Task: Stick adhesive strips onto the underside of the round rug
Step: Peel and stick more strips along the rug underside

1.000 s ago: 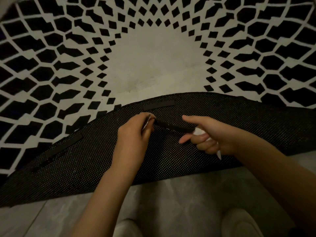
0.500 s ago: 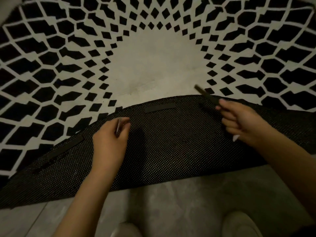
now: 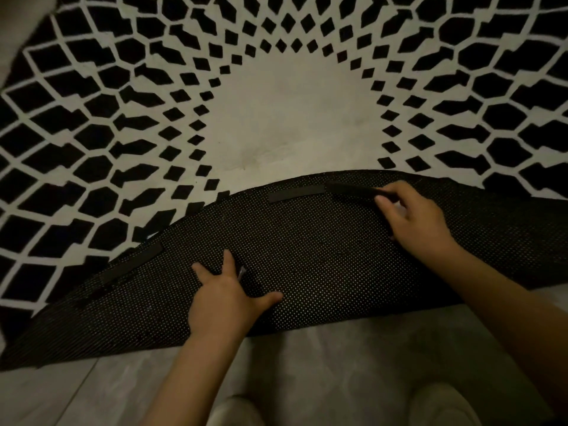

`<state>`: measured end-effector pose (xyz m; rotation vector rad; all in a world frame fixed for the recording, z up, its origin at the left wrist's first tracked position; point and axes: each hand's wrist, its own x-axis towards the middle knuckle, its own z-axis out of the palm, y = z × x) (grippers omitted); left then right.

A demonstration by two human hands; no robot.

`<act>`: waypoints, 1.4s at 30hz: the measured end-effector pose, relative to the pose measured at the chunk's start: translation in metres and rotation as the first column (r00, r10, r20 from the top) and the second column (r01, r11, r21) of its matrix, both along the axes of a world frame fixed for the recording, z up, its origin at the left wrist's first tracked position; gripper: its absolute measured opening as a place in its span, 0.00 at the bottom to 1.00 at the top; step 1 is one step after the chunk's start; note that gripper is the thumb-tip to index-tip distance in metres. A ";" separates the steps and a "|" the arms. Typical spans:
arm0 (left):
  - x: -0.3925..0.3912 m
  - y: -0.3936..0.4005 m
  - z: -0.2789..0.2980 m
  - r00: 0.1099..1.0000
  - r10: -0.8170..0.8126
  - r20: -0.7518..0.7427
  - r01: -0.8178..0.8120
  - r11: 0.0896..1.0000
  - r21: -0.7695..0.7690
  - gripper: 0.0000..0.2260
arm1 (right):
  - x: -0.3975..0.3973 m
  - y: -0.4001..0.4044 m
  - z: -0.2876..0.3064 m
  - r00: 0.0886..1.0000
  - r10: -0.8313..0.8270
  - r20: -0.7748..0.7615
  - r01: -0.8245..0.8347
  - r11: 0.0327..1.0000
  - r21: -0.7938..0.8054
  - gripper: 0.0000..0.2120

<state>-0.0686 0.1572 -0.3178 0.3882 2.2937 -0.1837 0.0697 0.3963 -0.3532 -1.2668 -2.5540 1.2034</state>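
The round rug (image 3: 292, 118) has a black-and-white lattice top, and its near edge is folded back to show the dark dotted underside (image 3: 322, 256). Two black adhesive strips are stuck there: one near the fold's top edge (image 3: 296, 193), another at the left (image 3: 132, 264). My right hand (image 3: 412, 219) pinches a third black strip (image 3: 353, 189) and lays it along the top edge, just right of the middle strip. My left hand (image 3: 227, 296) rests flat with spread fingers on the underside, a small pale scrap of backing paper (image 3: 241, 272) tucked under its fingers.
Grey tiled floor (image 3: 338, 364) runs along the near side of the folded rug. Two pale shoe tips (image 3: 442, 404) show at the bottom edge. The rug fills the whole far part of the view.
My right hand carried the black strip up and right, then lowered it onto the underside beside the middle strip. My left hand moved down and left and flattened on the rug.
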 end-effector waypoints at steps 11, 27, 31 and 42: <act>0.015 -0.011 -0.020 0.997 -0.022 -0.074 0.027 0.998 0.060 0.49 | 0.013 0.013 -0.008 0.980 0.001 0.197 -0.018 0.996 0.085 0.13; -0.117 -0.088 -0.018 0.992 -0.095 -0.081 0.088 0.992 -0.092 0.49 | -0.001 -0.103 -0.008 0.989 0.146 0.016 -0.137 0.956 -0.260 0.05; -0.136 -0.079 -0.007 0.988 -0.148 -0.054 0.136 0.975 -0.177 0.42 | -0.008 -0.112 -0.011 0.984 0.175 0.020 -0.164 0.950 -0.266 0.07; -0.067 0.065 -0.017 0.817 -0.469 -0.335 0.572 0.735 0.364 0.22 | -0.005 -0.094 0.012 0.942 -0.256 -0.217 0.149 0.899 -0.412 0.08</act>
